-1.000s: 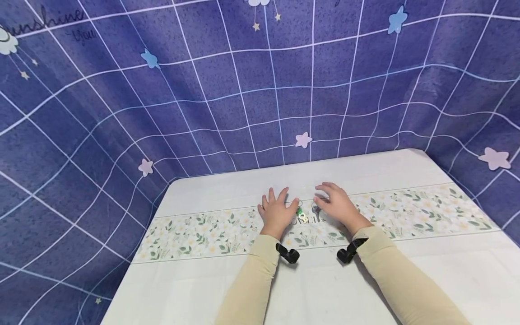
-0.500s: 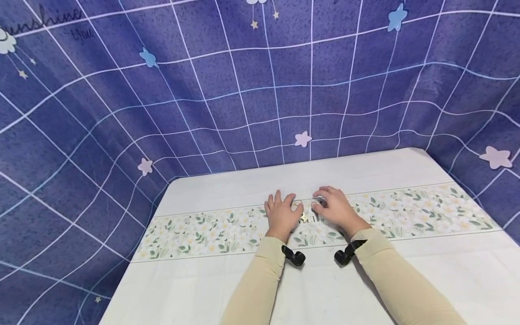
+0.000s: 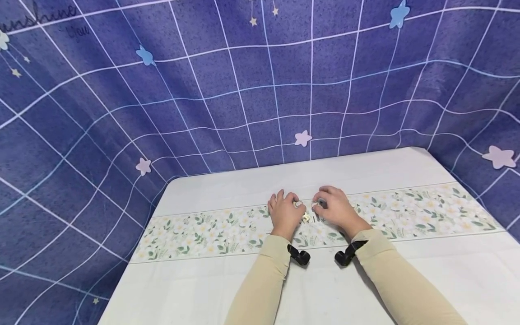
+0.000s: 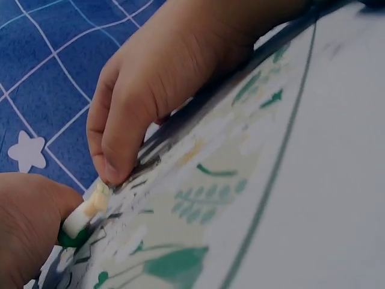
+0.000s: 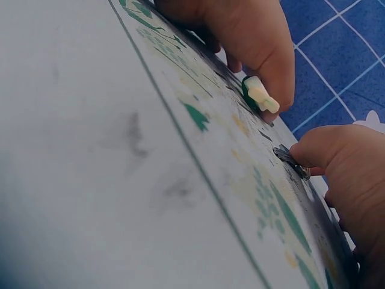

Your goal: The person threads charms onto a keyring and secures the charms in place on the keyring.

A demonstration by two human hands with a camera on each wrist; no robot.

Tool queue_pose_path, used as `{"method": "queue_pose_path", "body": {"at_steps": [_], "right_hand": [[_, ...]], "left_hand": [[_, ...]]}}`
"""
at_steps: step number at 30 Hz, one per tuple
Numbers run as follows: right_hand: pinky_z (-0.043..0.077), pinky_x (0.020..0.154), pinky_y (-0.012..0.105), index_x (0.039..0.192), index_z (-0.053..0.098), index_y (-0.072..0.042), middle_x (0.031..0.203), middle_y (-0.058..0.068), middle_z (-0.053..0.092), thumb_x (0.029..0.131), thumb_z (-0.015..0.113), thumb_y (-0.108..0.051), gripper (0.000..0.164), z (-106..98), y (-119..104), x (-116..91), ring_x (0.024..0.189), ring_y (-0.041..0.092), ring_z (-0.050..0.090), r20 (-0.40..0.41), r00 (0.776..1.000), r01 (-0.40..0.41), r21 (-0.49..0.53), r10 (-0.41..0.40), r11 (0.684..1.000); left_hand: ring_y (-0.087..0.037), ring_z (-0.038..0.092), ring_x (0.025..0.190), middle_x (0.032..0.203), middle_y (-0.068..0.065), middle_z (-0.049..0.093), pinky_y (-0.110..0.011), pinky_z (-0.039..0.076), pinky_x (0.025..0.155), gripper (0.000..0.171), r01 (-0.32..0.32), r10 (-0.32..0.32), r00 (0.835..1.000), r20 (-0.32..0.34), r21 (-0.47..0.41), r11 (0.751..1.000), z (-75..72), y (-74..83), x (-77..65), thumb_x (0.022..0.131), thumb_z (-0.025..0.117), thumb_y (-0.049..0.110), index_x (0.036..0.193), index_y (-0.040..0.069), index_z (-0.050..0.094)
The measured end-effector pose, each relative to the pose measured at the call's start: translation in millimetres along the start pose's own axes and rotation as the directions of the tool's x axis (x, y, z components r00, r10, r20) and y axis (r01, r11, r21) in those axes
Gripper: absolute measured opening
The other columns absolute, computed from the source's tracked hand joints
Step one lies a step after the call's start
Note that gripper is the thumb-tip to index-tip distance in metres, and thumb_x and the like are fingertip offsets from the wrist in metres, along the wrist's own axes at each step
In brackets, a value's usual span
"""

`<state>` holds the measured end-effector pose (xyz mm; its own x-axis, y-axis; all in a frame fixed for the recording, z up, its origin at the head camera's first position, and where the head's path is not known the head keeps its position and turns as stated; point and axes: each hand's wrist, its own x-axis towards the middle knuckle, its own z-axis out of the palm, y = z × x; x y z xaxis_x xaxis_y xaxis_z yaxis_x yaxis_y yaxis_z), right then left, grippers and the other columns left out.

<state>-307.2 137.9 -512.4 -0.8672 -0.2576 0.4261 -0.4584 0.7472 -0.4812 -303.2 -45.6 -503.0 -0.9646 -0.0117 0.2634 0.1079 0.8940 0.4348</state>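
beige sleeves [image 3: 260, 282], black wrist cameras [image 3: 300, 257]

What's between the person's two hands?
The right wrist view shows a cream trinket at the left hand, a dark item at the right hand, and printed cloth between them.

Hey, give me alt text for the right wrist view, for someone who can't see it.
A person's right hand pinches a small dark object while the left hand holds a small green, white and yellow trinket, both over a white tablecloth with a floral band. Blue fabric with a pale grid hangs behind.
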Motion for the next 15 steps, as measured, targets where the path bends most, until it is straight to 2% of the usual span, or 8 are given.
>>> {"method": "queue_pose_path", "body": {"at_steps": [7,15], "right_hand": [[0.033,0.109,0.061,0.095,0.07,-0.012,0.131,0.026,0.059,0.086,0.074,-0.022,0.014,-2.3,-3.8,1.2,0.126,0.045,0.051,0.001,1.0,-0.013,0.003,0.013,1.0],[0.034,0.109,0.06,0.092,0.069,-0.013,0.129,0.023,0.061,0.085,0.074,-0.022,0.012,-2.5,-4.2,0.5,0.126,0.044,0.051,0.007,1.0,-0.028,0.014,0.028,0.999]], "left_hand": [[-0.046,0.034,0.141,0.147,-0.019,0.05,-0.059,0.02,0.116,0.017,-0.006,0.005,1.0,-0.024,-0.071,0.997,-6.7,2.7,-2.8,0.087,0.071,0.031,0.095,0.016,0.069],[-0.047,0.035,0.138,0.144,-0.019,0.052,-0.057,0.019,0.116,0.016,0.011,-0.019,0.999,-0.046,-0.177,0.984,-3.3,1.8,-1.9,0.081,0.075,0.025,0.09,0.014,0.068]]}}
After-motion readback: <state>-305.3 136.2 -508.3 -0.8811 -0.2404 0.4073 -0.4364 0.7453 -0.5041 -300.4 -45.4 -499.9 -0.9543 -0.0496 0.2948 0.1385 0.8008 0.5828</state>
